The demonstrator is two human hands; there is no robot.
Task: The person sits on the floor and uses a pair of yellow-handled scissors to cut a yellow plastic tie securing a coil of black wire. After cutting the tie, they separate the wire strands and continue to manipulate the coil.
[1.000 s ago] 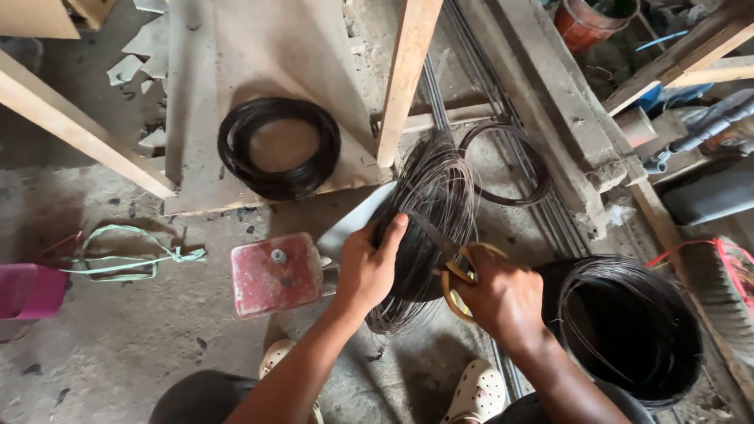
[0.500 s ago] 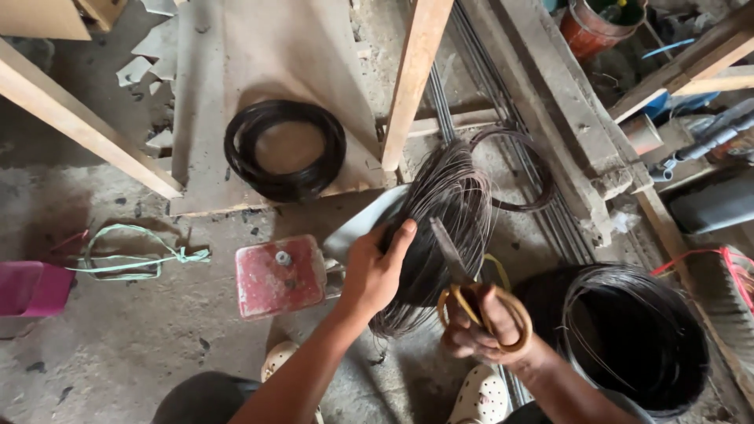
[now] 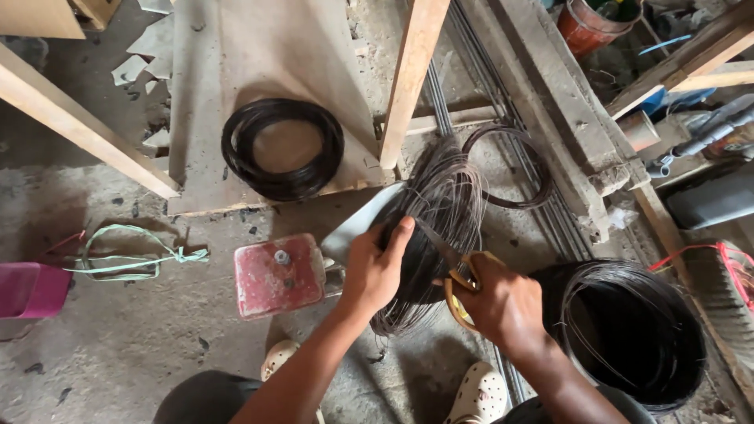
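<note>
Landmark for this report: the bundle of thin dark wire, which lies on the concrete floor in front of me.

My left hand is clenched over the near left side of the bundle, fingers wrapped across the strands, thumb pointing up along them. My right hand is just right of the bundle and is closed through the yellow handles of a pair of scissors; the blades point up and left into the strands, beside my left thumb. Whether the blades are parted I cannot tell.

My light perforated clogs show below the bundle, one under each forearm.

Left of the bundle, beside my left hand, sits a red metal block with a bolt on top. Right of the bundle, past my right hand, stands a large coil of the same wire.

Further left of the bundle lie a loop of green string and a pink container.

Beyond the bundle, a smaller black wire coil rests on a wooden board, and a single wire ring lies beside a timber post.
</note>
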